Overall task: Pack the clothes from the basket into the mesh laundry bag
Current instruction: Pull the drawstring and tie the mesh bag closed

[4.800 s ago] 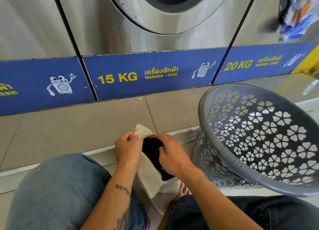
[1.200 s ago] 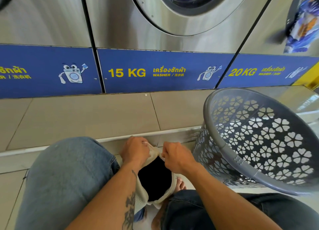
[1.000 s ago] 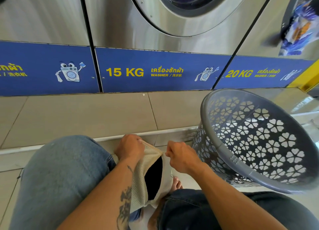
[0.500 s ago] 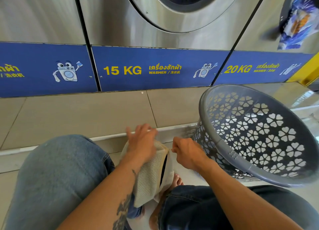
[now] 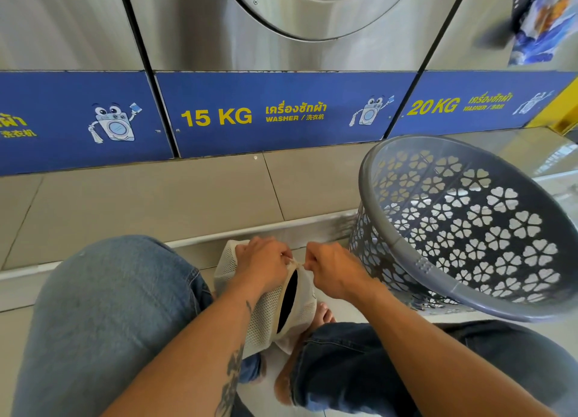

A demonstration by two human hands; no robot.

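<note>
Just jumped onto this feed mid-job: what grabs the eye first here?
The grey flower-cutout laundry basket on the right, tipped toward the camera, with nothing visible inside. At bottom centre, between the knees, the left hand and right hand pinch the top of a white mesh laundry bag, dark clothing showing through its narrow opening. Behind runs a blue 15 KG washer panel.

Stainless-steel washing machines (image 5: 281,25) along far wall; blue capacity panels (image 5: 275,113) marked 15 KG, 20 KG; beige tiled plinth (image 5: 150,197) beneath; daylight glare right.
</note>
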